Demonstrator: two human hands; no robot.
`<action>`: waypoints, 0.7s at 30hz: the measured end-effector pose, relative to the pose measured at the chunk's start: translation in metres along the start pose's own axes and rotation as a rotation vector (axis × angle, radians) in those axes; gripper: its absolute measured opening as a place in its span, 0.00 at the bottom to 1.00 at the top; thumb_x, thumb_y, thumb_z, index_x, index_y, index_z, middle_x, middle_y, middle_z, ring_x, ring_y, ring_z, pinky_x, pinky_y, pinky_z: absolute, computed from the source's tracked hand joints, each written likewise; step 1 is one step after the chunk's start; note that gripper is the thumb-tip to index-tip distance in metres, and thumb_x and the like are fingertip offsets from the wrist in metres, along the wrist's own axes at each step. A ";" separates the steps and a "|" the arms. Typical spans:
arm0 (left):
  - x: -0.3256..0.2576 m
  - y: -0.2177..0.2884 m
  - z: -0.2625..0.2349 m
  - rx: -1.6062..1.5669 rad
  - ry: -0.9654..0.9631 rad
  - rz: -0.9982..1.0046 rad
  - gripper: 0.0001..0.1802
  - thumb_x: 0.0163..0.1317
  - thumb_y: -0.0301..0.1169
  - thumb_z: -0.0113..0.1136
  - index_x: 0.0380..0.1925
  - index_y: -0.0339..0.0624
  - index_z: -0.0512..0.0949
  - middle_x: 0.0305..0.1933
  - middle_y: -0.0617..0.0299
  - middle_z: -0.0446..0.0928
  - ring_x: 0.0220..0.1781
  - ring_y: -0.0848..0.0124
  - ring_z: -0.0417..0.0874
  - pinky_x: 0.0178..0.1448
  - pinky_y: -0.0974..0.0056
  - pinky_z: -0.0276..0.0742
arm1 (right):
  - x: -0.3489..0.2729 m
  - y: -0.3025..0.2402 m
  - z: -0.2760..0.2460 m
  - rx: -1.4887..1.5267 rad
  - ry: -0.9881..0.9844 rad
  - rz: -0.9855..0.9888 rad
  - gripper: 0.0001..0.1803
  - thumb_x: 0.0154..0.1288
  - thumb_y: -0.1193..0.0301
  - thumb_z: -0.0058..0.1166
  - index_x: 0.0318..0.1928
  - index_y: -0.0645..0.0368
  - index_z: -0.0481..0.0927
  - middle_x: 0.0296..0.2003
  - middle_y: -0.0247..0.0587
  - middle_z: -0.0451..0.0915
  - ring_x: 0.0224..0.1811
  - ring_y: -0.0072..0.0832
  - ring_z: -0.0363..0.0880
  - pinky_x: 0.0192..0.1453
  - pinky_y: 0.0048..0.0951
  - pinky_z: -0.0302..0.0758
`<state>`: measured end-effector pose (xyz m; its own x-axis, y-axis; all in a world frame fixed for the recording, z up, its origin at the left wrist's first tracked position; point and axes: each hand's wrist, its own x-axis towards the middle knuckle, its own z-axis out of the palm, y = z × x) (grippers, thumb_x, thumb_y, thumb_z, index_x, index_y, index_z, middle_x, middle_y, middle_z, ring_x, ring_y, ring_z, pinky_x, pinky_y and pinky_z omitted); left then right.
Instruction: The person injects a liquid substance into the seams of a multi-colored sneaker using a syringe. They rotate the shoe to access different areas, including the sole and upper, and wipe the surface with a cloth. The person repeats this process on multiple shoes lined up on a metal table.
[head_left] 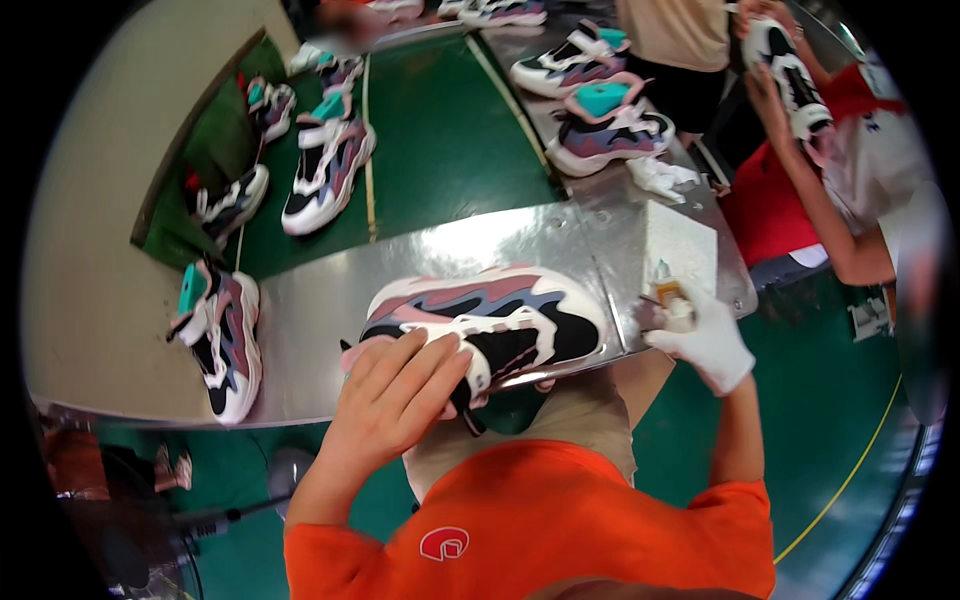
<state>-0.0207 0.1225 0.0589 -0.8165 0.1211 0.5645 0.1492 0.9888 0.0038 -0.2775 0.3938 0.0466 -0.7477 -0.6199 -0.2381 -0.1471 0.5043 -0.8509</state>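
Head view: the left hand (395, 400) is bare and lies flat over the heel end of a multicoloured sneaker (490, 320), fingers closed down on the collar and pressing it against the near edge of the metal worktop (330, 320). The sneaker rests on its side, sole turned away from the person, toe pointing to the person's right. The right hand (710, 345) wears a white glove and is clamped around a small bottle (668, 290) with a pale nozzle, held just beside the toe of the sneaker and over the worktop's right edge. Judged from this, the step in hand is a touch-up or cleaning of the sneaker, with the left hand steadying it while the right hand readies the bottle. The next move would call for bringing the nozzle to the spot being treated while the sneaker is pinned firmly, since it overhangs the worktop edge. Finished sneakers stand further off: one sneaker at the left end (222, 340) of the worktop, and others on the green conveyor belt (440, 140). A co-worker's hands (775, 70) hold another shoe at upper right.
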 end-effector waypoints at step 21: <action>-0.017 -0.007 -0.006 -0.122 -0.054 -0.090 0.13 0.54 0.30 0.63 0.39 0.64 0.79 0.54 0.63 0.81 0.56 0.66 0.82 0.55 0.65 0.75 | 0.071 -0.071 0.091 0.985 -0.921 -0.158 0.51 0.47 0.35 0.64 0.52 0.74 0.76 0.48 0.63 0.75 0.34 0.40 0.79 0.37 0.38 0.81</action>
<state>-0.0042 0.1126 0.0543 -0.8580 0.0401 0.5120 0.1378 0.9784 0.1543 -0.2609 0.2595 0.0476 -0.0082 -1.0000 -0.0017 0.6202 -0.0037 -0.7844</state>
